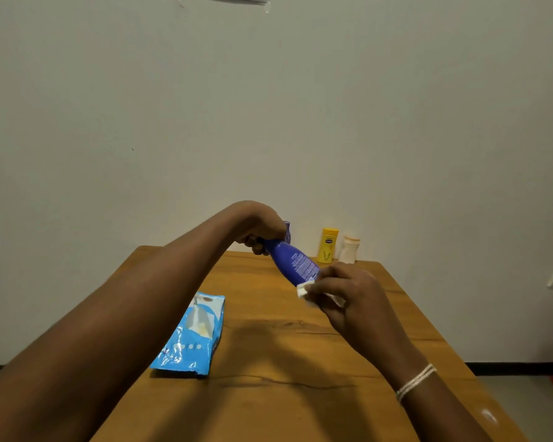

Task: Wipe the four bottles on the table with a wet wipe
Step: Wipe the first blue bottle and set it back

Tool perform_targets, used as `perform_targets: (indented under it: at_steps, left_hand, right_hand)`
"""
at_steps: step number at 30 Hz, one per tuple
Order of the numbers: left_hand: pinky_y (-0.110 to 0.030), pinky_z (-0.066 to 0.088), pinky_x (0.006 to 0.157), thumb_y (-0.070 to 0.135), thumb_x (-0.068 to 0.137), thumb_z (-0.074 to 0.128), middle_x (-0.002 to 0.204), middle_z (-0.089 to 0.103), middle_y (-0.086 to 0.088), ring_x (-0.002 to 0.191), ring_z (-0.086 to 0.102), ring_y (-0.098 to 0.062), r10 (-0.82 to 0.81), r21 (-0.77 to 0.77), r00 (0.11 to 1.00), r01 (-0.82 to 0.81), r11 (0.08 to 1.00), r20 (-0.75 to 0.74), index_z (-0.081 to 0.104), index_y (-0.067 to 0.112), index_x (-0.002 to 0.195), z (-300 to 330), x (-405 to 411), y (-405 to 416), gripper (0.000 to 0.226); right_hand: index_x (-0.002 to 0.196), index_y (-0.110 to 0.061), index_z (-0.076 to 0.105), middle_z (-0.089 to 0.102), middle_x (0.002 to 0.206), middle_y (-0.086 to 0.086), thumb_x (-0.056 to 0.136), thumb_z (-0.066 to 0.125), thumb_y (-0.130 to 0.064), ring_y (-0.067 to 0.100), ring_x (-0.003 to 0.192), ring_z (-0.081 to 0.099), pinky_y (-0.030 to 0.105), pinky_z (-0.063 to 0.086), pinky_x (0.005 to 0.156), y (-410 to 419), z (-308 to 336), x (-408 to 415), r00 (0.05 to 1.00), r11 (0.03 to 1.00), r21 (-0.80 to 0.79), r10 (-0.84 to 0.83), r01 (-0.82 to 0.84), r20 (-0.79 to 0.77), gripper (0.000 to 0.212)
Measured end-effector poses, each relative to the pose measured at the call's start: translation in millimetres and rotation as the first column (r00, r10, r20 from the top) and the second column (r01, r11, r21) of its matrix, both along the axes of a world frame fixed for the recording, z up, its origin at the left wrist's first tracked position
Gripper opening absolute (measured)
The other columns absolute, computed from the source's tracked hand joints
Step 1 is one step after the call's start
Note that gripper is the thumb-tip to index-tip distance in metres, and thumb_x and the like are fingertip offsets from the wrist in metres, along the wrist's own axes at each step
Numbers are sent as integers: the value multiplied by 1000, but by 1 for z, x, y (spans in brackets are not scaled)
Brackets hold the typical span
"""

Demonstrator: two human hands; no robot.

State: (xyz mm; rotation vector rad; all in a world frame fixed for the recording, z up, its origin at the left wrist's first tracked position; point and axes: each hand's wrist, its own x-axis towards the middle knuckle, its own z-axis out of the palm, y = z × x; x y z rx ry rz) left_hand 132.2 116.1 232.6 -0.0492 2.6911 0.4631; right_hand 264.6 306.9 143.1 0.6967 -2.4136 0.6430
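My left hand [259,232] grips the blue bottle [296,261] tilted above the table [268,393]; right hand [348,295] pinches the wet wipe [304,290] against its base — yellow bottle [328,245], cream bottle [350,249] apparently left, 4th mostly hidden behind.

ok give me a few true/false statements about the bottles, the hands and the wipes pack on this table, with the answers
1. The left hand grips the blue bottle by its top end. True.
2. The blue bottle stands upright on the table. False: it is held tilted above the table.
3. The right hand holds a white wipe against the blue bottle's lower end. True.
4. The yellow bottle lies on its side. False: it stands upright at the far edge, beside a pale bottle.
5. The blue wipes pack lies right of the right hand. False: it lies on the table, left of it.
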Motion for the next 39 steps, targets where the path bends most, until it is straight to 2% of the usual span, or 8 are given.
perform_targets:
  at_steps: [5,10,13,18,25,30,34,39]
  left_hand:
    - [-12,29,34,12,90,52,39,50,1,25,36,-8,-145,16,987,146,989,-69,54,7,63,-2,20,29,28]
    - [-13,31,35,18,86,56,39,51,4,27,38,-7,-103,44,976,114,993,-191,61,9,68,5,21,7,21]
    - [-14,33,36,18,85,59,39,52,5,27,40,-5,-42,130,962,80,988,-269,60,8,69,3,19,-11,19]
    - [-19,38,43,23,86,66,49,57,0,38,48,-8,1,293,924,120,949,-383,60,10,66,-6,18,-6,25]
    - [-16,44,45,54,74,81,57,66,2,50,60,-7,4,398,885,205,894,-465,74,7,75,5,24,13,48]
    - [-19,53,65,20,74,87,87,77,0,85,71,-13,-111,587,904,358,726,-414,78,9,92,5,31,20,23]
    - [-23,56,75,9,80,79,107,76,-4,101,72,-14,-75,804,913,390,449,-401,75,11,102,6,36,11,23]
    - [-35,58,87,4,90,69,115,74,-12,112,69,-23,-49,818,902,410,404,-428,65,5,126,-8,45,13,36]
  right_hand:
    - [96,-18,79,72,94,1,84,78,-14,17,84,63,38,54,74,-35,27,-17,989,999,-28,33,-37,-145,14]
    - [98,-27,77,69,97,-12,85,73,-35,5,93,64,16,51,72,1,11,-13,997,961,-265,83,-80,1,16]
    - [98,-44,71,69,99,-22,77,68,-49,-1,107,62,14,54,68,21,-19,6,989,870,-490,116,-55,94,22]
    - [102,-33,75,73,104,-14,77,76,-34,0,106,65,19,59,61,12,-43,5,980,621,-781,100,74,172,25]
    - [94,-24,78,69,93,-16,80,79,-30,2,90,66,13,55,63,7,-12,-23,991,742,-663,-9,95,131,15]
    - [88,-38,74,69,91,-19,81,78,-32,0,91,65,10,52,66,3,9,-26,997,803,-595,57,-13,54,10]
    - [98,-31,76,70,97,-19,78,73,-44,4,96,65,21,57,71,17,-19,-16,996,771,-637,40,19,77,24]
    - [103,-26,75,73,103,-10,80,72,-32,10,105,67,20,58,70,20,-41,-11,988,623,-782,132,-19,81,23]
